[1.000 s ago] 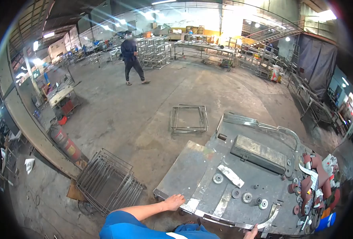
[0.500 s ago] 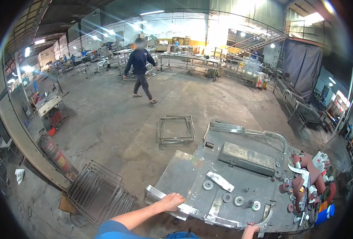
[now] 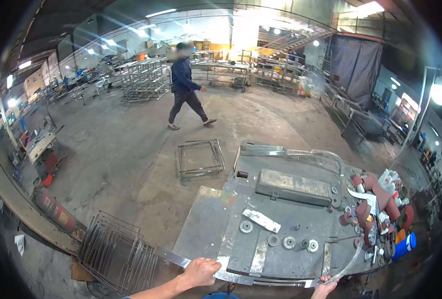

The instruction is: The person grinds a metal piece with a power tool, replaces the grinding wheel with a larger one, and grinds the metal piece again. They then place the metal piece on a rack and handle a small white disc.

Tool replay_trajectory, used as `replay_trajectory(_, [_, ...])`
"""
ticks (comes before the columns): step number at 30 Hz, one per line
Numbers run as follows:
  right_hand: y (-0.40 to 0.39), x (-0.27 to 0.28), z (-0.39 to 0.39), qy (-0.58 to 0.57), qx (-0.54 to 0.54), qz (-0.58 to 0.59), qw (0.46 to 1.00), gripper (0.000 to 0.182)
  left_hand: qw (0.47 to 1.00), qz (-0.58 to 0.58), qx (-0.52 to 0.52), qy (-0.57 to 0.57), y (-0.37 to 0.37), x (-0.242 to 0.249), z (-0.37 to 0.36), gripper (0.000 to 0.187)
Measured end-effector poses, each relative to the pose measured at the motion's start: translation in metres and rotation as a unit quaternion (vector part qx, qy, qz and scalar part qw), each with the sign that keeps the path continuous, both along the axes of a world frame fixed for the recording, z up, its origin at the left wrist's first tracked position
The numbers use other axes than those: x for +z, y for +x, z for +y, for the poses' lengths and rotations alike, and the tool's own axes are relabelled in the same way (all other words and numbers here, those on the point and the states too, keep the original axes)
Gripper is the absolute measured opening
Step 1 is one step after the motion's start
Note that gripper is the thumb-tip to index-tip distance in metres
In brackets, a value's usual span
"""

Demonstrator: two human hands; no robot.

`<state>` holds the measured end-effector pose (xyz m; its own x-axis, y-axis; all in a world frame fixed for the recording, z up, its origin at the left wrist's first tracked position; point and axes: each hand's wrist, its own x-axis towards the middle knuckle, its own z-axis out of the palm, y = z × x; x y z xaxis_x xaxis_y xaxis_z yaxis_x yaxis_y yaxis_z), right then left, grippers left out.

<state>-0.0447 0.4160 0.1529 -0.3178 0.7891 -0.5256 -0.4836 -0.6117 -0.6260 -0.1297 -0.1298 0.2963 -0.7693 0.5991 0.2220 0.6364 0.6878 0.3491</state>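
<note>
My left hand (image 3: 202, 271) is closed on a long metal frame (image 3: 275, 282) that runs along the near edge of the metal worktable (image 3: 196, 219). At the frame's right end, where a curved metal piece (image 3: 353, 261) rises, my right hand (image 3: 325, 286) has its fingers wrapped round it. Beyond the hands, grinding discs (image 3: 288, 242) and a pale flat strip (image 3: 262, 221) lie on the tabletop. A long dark case (image 3: 294, 187) sits farther back.
Sanding belts (image 3: 380, 199) and a blue bottle (image 3: 404, 245) crowd the table's right side. Stacked wire frames (image 3: 116, 254) and a fire extinguisher (image 3: 56, 212) stand at left. Square frames (image 3: 201, 157) lie on the floor; a person (image 3: 183, 84) walks behind them.
The view has turned to the right. The person has walked rightward across the floor. The metal frame has shifted along the table edge, with both hands still on it.
</note>
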Motion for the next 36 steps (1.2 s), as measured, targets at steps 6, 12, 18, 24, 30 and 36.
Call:
replay_trajectory(6, [0.02,0.057,-0.025,0.004,-0.029,0.054,0.998,0.055,0.994,0.095,-0.021,0.04,-0.019,0.041,-0.008,0.02])
replay_trajectory(12, [0.09,0.113,-0.063,0.05,-0.084,0.151,0.984,0.054,0.985,0.16,-0.06,0.012,-0.021,0.081,-0.002,0.02])
replay_trajectory(18, [0.193,0.164,-0.086,0.1,-0.17,0.213,0.957,0.047,0.976,0.175,-0.126,0.039,0.01,0.083,0.042,0.02])
replay_trajectory(24, [0.336,0.199,-0.102,0.182,-0.262,0.208,0.925,0.043,0.961,0.142,-0.229,0.055,0.079,0.075,0.108,0.023])
replay_trajectory(30, [0.492,0.228,-0.125,0.209,-0.331,0.213,0.895,0.042,0.916,0.118,-0.363,0.12,0.185,0.055,0.17,0.03])
replay_trajectory(36, [0.626,0.238,-0.187,0.173,-0.455,0.168,0.857,0.051,0.873,0.116,-0.456,0.127,0.288,0.026,0.214,0.023])
